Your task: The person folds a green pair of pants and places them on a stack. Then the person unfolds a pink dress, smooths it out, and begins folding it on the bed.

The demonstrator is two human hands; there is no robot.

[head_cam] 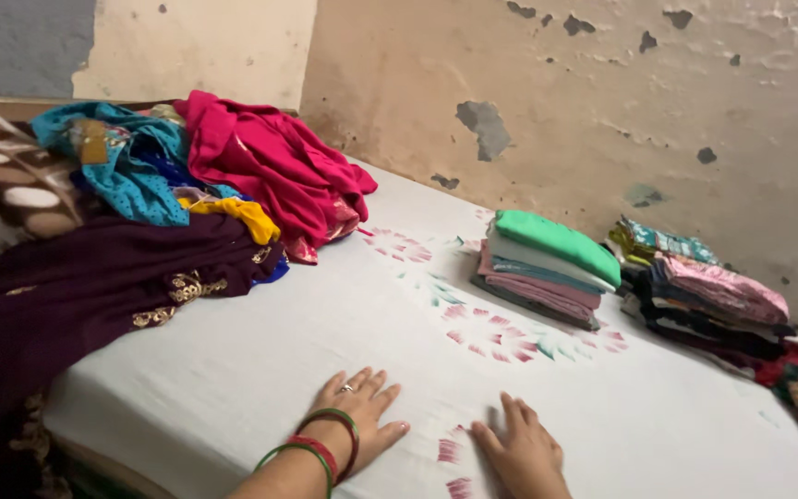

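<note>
— What are the hands doing, closest to the camera?

— Both are lying flat on the white bedsheet [260,360], palms down, fingers spread and relaxed, gripping nothing. The left hand [359,413] is wearing a ring and green and red bangles [325,448] at the wrist; the right hand [521,450] is resting just beside it, its fingertips touching a pink printed motif.

— How is the sheet looking?

— It is covering the bed from the near edge to the wall, mostly smooth under the palms, with faded pink and green flower prints running across the middle and near the right hand.

— And beyond the hands?

— On the left, a dark maroon garment with gold embroidery [85,286] is spilling over the bed's edge. Behind it, a loose heap is lying unfolded: a yellow piece [242,214], a teal dotted cloth [131,176] and a magenta garment [274,166].

— Anything on the right?

— A neatly folded stack topped with green [551,263] is sitting farther back, and just beside it a second folded pile of pink and dark clothes [713,300] is resting against the peeling wall [584,92].
</note>
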